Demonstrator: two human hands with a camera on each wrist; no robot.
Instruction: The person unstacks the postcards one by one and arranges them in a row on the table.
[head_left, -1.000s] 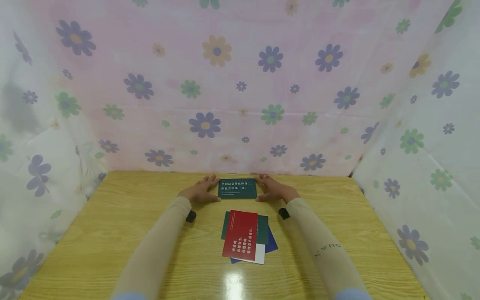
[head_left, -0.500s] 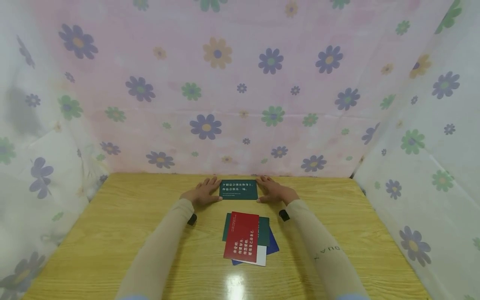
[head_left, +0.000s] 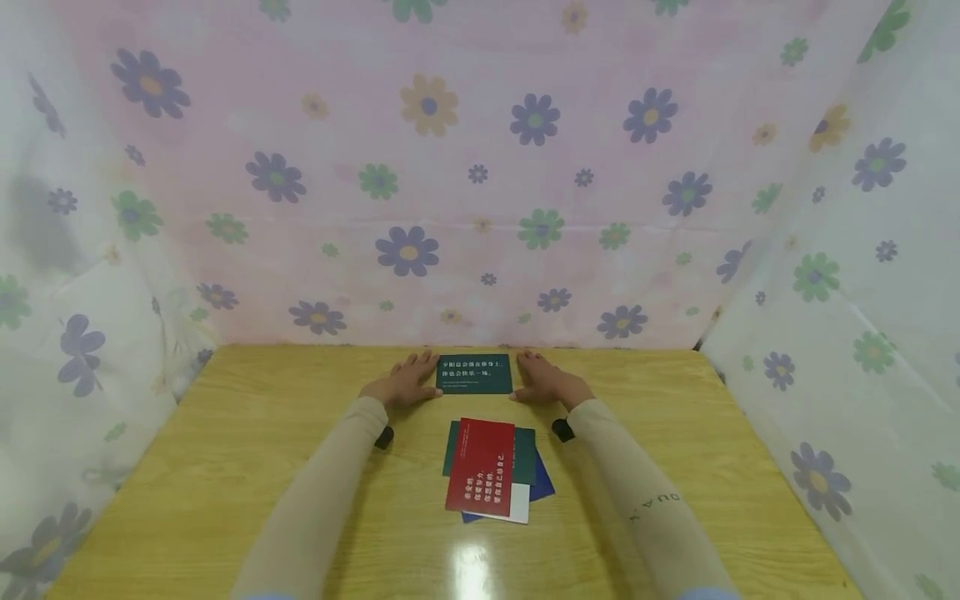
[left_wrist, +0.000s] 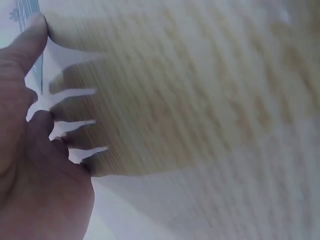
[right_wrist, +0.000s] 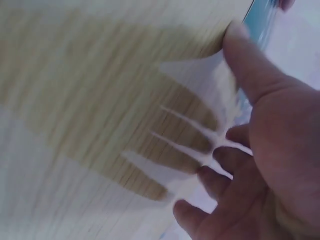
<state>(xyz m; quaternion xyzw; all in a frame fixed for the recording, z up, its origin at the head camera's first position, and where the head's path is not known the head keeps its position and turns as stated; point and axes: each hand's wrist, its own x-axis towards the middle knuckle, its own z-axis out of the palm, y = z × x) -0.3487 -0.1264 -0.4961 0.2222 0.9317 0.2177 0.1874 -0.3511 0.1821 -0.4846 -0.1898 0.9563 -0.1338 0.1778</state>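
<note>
Head view: green card (head_left: 474,375) lies flat, text up, towards 12 o'clock on the worktop (head_left: 225,467), its long edges roughly parallel to the foot of the flowered cloth (head_left: 442,192). Left hand (head_left: 405,385) flanks it at 9 o'clock, right hand (head_left: 552,385) at 3 o'clock. Both are spread low, fingers pointing to 12; neither pinches anything.

Left wrist view: left thumb (left_wrist: 34,37) appears to touch the card's edge. Right wrist view: right thumb (right_wrist: 250,62) is at the opposite edge; cannot tell contact from a slight gap.

Change over the last second: very little. Cards and hands drift together in the head view; read as camera motion. Possible exception: right forefinger seems slightly farther from the card's 1 o'clock corner, a narrow gap now showing. Judgement: position looks settled, the hands framing the card rather than carrying it, right side the looser.

Pile, at 6 o'clock of that card and apart from it, unchanged: red card (head_left: 480,467) uppermost; buried green card (head_left: 524,458) jutting at 3, blue card (head_left: 543,482) at 4, white card (head_left: 519,504) at 5. Work is confined to the lone card.
</note>
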